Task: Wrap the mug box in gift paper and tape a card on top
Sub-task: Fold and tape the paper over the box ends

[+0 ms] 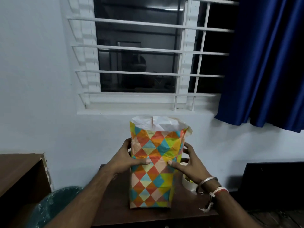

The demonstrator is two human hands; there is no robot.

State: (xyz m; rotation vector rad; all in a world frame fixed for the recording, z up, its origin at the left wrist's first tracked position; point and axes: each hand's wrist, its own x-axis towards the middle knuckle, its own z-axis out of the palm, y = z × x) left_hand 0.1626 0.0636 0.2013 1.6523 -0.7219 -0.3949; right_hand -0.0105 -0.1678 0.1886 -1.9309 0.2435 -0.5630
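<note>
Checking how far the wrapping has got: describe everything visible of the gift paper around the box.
The gift paper is thin and crinkled, printed with orange, teal, yellow and peach diamonds, white inside. It forms an upright sleeve standing on the brown table; its top end gapes open, unfolded, showing the white lining. The left hand and right hand grip its sides, thumbs pressing the front.

The gift paper (154,162) swallows the mug box whole; no side of it shows. Most fingers of the left grip (130,157) and right grip (185,165) vanish behind the wrapped sides. The right wrist covers part of a tape roll (189,184). The blue curtain (266,63) runs off the right edge.
</note>
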